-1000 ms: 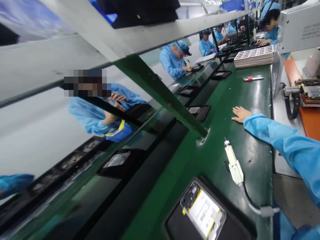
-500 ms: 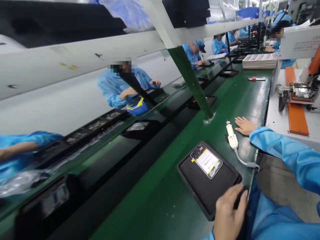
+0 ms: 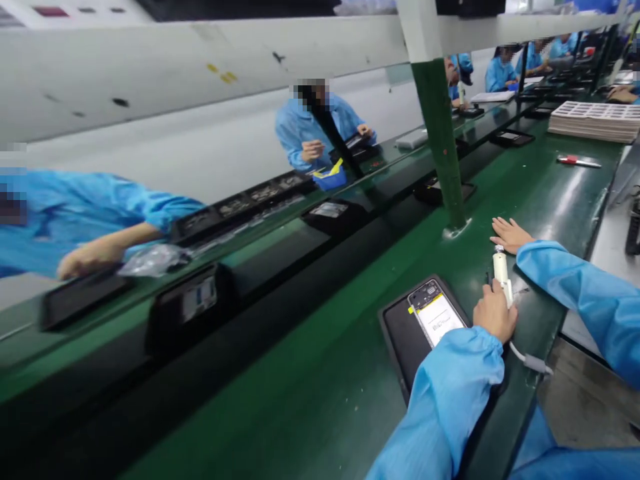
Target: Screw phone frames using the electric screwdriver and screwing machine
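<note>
An opened phone [image 3: 436, 315] with a white and yellow label lies in a black tray [image 3: 400, 330] on the green belt [image 3: 320, 393]. My left hand [image 3: 495, 315] reaches past the tray's right edge, its fingers curled around the lower end of a white syringe-like tool [image 3: 500, 270] with a grey hose [image 3: 530, 360]. My right hand [image 3: 510, 235] lies flat on the belt just beyond the tool's tip, fingers spread, holding nothing. Both arms wear blue sleeves.
A green post [image 3: 440, 147] stands on the belt behind my right hand. Farther right lie a red pen [image 3: 575, 161] and a stack of white trays [image 3: 595, 120]. Across the line, people in blue coats work over black trays [image 3: 190, 300].
My left hand left the tray's near edge and moved up to close on the white tool. My right hand stayed flat on the belt. My view swung left.
</note>
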`<move>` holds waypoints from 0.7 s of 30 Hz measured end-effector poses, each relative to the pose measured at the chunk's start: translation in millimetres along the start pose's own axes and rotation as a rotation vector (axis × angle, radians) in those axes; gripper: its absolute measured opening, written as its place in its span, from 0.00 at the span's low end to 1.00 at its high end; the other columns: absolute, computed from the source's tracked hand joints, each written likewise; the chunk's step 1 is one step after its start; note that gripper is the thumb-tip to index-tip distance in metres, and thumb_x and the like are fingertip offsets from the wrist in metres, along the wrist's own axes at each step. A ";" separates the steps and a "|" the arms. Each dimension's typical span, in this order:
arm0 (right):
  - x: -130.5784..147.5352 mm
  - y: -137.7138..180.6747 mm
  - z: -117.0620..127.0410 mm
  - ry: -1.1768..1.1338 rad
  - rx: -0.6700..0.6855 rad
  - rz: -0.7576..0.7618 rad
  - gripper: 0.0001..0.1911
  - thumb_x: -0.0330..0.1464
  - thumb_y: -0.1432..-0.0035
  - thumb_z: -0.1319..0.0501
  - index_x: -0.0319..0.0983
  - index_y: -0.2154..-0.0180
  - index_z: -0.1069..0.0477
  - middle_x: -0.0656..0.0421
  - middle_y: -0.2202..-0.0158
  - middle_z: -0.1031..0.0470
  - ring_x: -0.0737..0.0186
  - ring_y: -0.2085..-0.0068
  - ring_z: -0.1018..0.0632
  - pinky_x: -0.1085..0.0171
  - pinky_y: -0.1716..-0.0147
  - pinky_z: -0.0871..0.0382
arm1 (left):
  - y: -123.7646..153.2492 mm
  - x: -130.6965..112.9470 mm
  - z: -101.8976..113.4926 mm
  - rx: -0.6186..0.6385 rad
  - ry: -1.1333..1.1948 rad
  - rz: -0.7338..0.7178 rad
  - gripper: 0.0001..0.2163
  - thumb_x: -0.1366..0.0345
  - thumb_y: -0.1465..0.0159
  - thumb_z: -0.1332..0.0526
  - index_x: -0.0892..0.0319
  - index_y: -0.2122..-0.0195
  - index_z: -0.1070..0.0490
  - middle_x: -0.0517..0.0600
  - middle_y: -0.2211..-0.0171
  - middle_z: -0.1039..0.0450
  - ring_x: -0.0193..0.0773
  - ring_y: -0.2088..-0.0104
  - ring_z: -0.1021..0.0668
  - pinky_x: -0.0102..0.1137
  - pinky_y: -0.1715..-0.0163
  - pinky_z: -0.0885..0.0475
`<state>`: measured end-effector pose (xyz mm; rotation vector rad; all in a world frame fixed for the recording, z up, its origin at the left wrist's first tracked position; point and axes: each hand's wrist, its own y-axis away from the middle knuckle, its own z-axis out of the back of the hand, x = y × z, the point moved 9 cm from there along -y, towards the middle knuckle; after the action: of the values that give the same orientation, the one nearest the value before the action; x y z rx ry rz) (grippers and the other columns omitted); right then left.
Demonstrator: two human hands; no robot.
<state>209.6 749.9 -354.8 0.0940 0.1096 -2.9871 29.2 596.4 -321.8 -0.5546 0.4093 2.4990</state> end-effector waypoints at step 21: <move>1.7 -42.9 37.8 -0.439 -0.057 0.224 0.31 0.29 0.39 0.53 0.32 0.35 0.43 0.51 0.34 0.42 0.56 0.32 0.43 0.51 0.33 0.47 | -3.8 105.0 67.9 -0.099 -0.148 0.056 0.20 0.52 0.31 0.49 0.61 0.52 0.25 0.58 0.52 0.23 0.50 0.50 0.23 0.42 0.50 0.28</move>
<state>199.2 789.0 -314.3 -0.5168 0.1231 -2.7032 -69.6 672.5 -312.2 -0.3970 0.2485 2.6048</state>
